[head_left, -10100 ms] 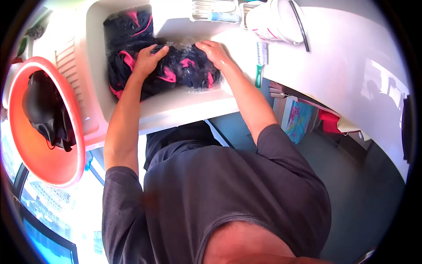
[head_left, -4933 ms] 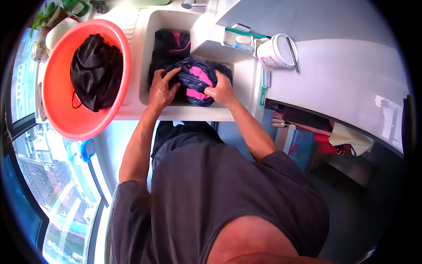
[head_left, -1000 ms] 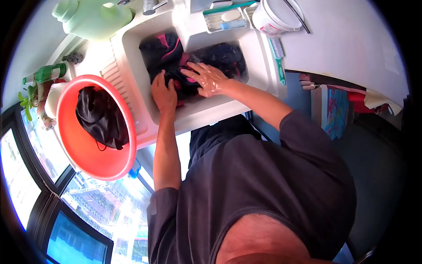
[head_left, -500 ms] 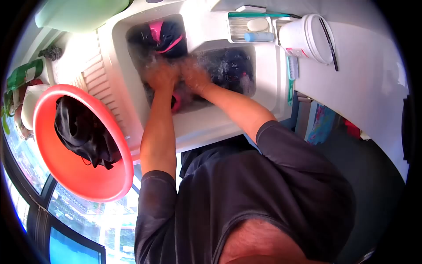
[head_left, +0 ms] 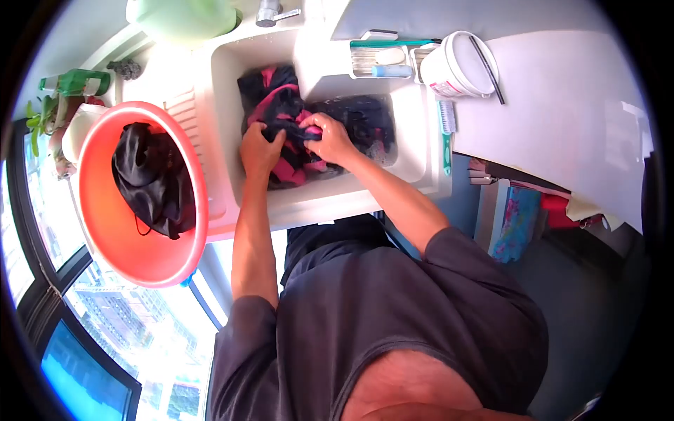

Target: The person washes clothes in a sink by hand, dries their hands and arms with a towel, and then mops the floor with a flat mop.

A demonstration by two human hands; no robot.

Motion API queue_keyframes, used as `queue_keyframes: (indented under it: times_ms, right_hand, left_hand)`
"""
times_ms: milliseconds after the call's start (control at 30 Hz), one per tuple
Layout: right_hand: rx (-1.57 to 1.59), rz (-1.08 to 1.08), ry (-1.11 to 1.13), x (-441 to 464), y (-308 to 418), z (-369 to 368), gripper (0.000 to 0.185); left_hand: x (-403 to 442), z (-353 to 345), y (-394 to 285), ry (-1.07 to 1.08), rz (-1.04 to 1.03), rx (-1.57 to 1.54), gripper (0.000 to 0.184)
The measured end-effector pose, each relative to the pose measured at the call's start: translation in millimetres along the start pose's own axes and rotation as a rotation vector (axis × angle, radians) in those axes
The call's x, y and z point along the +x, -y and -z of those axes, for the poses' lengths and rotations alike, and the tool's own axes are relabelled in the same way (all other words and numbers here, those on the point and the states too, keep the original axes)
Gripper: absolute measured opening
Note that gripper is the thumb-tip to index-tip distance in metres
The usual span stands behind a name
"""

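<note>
A wet dark garment with pink panels (head_left: 284, 102) lies bunched in the pale sink (head_left: 228, 77). My left hand (head_left: 260, 151) grips its near left part, thumb and fingers closed on the cloth. At the right side of the same garment, my right hand (head_left: 330, 140) pinches a fold, so a dark strip of fabric runs between the two hands. Beyond my right hand, more dark clothing (head_left: 358, 116) sits in water on the right side of the sink. Some of the fingers are hidden by fabric.
To the left stands a red-orange basin (head_left: 98, 203) holding black clothing (head_left: 151, 175). A faucet (head_left: 270, 12) is at the back. On the right are a soap rack (head_left: 361, 63), a white bucket (head_left: 449, 67) and a green-handled brush (head_left: 447, 137). A green bottle (head_left: 84, 83) lies far left.
Both hands have come up out of the splashing, blurred water and now hold the pink-and-dark garment in plain sight. The view has shifted, bringing the faucet into sight.
</note>
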State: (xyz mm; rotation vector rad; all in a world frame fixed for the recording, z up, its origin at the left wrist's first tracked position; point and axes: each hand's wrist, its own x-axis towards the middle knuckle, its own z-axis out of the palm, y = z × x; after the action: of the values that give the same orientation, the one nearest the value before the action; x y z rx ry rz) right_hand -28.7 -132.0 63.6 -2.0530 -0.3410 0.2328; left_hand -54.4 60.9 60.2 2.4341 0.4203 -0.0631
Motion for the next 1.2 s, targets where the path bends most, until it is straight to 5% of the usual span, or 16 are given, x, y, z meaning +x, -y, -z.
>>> queue_keyframes:
  times_ms: [233,333,433,500,600,667,733,867,1033,1133,1200]
  right_hand:
    - [0.071,0.393,-0.048,0,100,32,0.024]
    - [0.169,0.503,-0.123,3,146,46,0.027]
    - [0.161,0.567,-0.134,7,160,56,0.032]
    - [0.141,0.56,-0.169,11,152,55,0.035]
    - [0.001,0.447,-0.225,13,102,40,0.039]
    - [-0.035,0.393,-0.121,5,56,24,0.048]
    - [-0.289,0.36,0.017,-5,27,11,0.062]
    - [-0.529,0.163,0.275,-20,12,1,0.081]
    - [-0.494,0.029,0.308,11,-24,-26,0.081]
    - [-0.542,-0.067,0.316,19,-40,-41,0.077]
    - [-0.433,-0.107,0.285,18,-43,-41,0.074]
  left_hand:
    - [-34,65,-26,0.16,-0.013,-0.118,0.032]
    - [-38,76,-6,0.141,-0.037,-0.692,0.045]
    - [-35,74,-12,0.123,-0.147,-0.914,0.06]
    - [-29,63,-29,0.186,0.236,-1.245,0.073]
    - [6,23,-10,-0.012,0.032,-0.58,0.05]
    - [24,-1,-4,0.022,0.064,-0.519,0.049]
    - [34,-22,-9,-0.087,-0.2,0.002,0.059]
    - [55,-39,-42,-0.002,-0.088,0.367,0.079]
    - [88,-71,-34,0.208,0.159,0.364,0.082]
    - [108,-79,-26,0.005,0.049,0.377,0.086]
    - [115,-62,-33,0.319,0.232,0.346,0.088]
